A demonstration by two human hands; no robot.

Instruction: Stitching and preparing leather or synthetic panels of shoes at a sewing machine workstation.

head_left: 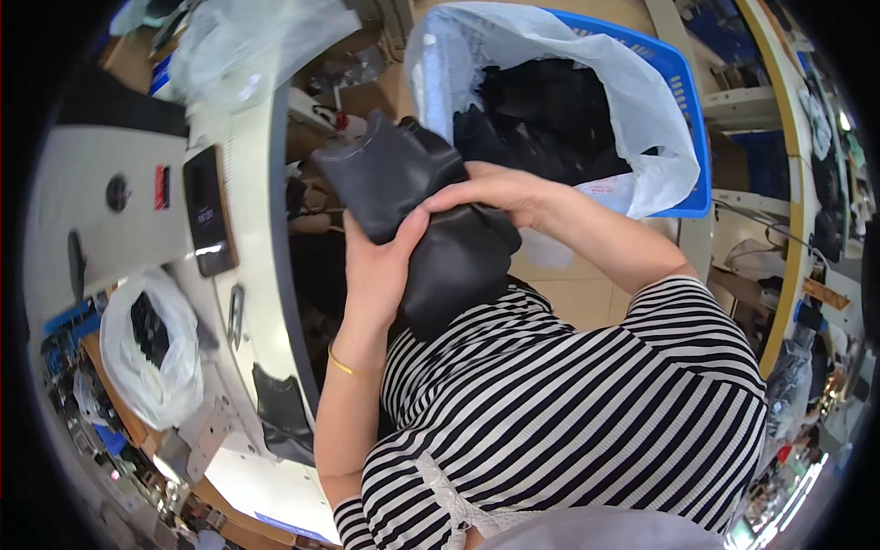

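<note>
Head view: black pieces are clamped by the fingers of left hand and right hand, probably so they stay together.

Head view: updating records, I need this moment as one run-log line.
left hand: holding black leather-like pieces | right hand: holding same pieces | ahead: blue plastic basket, white plastic bag inside

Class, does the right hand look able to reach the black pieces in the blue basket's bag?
Probably yes: the black pieces lie in an open bag near the right hand, though it holds dark material.
</note>
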